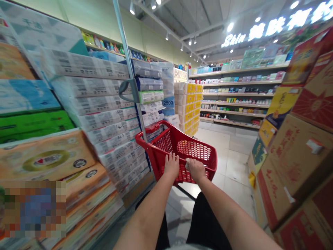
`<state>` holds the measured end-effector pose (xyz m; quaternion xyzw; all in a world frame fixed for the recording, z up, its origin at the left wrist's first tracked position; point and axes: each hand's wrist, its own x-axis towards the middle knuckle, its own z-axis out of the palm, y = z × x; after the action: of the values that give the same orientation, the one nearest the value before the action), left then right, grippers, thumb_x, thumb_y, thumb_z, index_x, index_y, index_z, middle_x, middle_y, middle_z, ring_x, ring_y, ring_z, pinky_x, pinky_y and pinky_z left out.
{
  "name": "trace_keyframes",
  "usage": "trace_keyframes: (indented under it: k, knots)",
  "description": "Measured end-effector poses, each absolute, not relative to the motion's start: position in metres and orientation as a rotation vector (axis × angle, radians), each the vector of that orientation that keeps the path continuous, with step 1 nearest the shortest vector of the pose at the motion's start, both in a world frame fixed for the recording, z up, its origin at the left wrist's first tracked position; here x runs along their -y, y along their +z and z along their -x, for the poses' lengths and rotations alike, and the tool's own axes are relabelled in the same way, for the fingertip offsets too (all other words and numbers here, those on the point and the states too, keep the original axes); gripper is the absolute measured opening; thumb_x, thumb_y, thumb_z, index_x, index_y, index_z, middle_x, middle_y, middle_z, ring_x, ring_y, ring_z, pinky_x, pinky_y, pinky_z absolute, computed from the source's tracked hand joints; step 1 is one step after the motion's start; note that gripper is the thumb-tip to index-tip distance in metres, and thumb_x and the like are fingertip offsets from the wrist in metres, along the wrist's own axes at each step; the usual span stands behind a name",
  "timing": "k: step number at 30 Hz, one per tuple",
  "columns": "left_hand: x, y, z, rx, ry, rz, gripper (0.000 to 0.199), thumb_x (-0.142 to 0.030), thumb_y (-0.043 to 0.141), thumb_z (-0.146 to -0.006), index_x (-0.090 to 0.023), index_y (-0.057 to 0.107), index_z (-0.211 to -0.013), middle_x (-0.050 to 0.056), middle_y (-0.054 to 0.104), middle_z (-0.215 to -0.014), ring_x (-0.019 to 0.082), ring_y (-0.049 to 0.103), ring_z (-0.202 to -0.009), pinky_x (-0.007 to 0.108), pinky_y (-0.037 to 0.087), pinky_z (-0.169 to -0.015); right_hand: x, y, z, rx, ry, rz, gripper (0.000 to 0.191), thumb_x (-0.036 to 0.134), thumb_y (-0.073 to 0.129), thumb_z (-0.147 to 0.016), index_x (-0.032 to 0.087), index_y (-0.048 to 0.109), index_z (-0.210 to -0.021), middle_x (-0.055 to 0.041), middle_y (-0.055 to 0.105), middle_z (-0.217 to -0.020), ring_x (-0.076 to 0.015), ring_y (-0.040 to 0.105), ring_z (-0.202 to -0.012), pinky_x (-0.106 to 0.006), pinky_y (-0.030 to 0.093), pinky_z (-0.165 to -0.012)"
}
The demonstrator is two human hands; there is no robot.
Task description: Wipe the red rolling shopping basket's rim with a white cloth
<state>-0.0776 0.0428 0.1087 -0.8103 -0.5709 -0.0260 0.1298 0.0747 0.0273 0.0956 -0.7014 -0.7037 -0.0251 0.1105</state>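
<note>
A red plastic shopping cart point(161, 154) with perforated walls stands sideways in front of me, and I see no goods in its basket. My left hand point(171, 166) lies against the near side wall at the rim, its fingers stretched out and slightly spread. Just to its right, my right hand point(196, 169) is closed at the same rim. A small crumpled white cloth or tissue point(187, 163) pokes out between its thumb and fingers. A tall metal pole point(125, 41) with a grey loop handle point(127, 91) rises from the cart's handle end.
Stacked packs of tissue paper point(104, 97) line the left side close to the cart. On the right, cardboard boxes point(299, 152) are piled high. Pale tiled floor point(226, 149) runs between them towards shelves of small goods point(234, 90) at the back.
</note>
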Motion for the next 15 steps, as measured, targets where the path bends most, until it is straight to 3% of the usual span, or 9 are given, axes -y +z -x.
trace_keyframes:
  k: [6, 12, 15]
  knots:
    - [-0.040, 0.114, 0.076, 1.675, -0.064, 2.358, 0.057, -0.016, 0.037, -0.085, -0.009, 0.036, -0.142, 0.018, 0.032, -0.149, 0.035, 0.022, -0.140, 0.053, 0.017, -0.113, -0.044, 0.109, -0.085, 2.136, 0.055, 2.126, 0.024, 0.029, 0.045, -0.090, 0.018, 0.059, -0.106, -0.0100, 0.069, -0.087, -0.0203, 0.067, -0.081, -0.027, 0.047, -0.067]
    - [-0.041, 0.112, 0.075, 1.685, -0.058, 2.356, 0.057, -0.017, 0.037, -0.085, -0.010, 0.035, -0.142, 0.017, 0.031, -0.150, 0.034, 0.021, -0.140, 0.054, 0.018, -0.112, -0.029, 0.102, -0.080, 2.120, -0.061, 2.086, 0.037, 0.029, 0.022, -0.098, 0.019, 0.054, -0.114, -0.0131, 0.066, -0.107, -0.0210, 0.064, -0.098, -0.033, 0.047, -0.081]
    - [-0.042, 0.113, 0.076, 1.702, -0.035, 2.360, 0.058, -0.017, 0.036, -0.085, -0.010, 0.034, -0.142, 0.017, 0.031, -0.150, 0.034, 0.020, -0.140, 0.054, 0.018, -0.112, -0.034, 0.106, -0.082, 2.147, -0.009, 2.115, 0.027, 0.027, 0.035, -0.095, 0.018, 0.057, -0.109, -0.0118, 0.069, -0.095, -0.0221, 0.067, -0.087, -0.031, 0.049, -0.073]
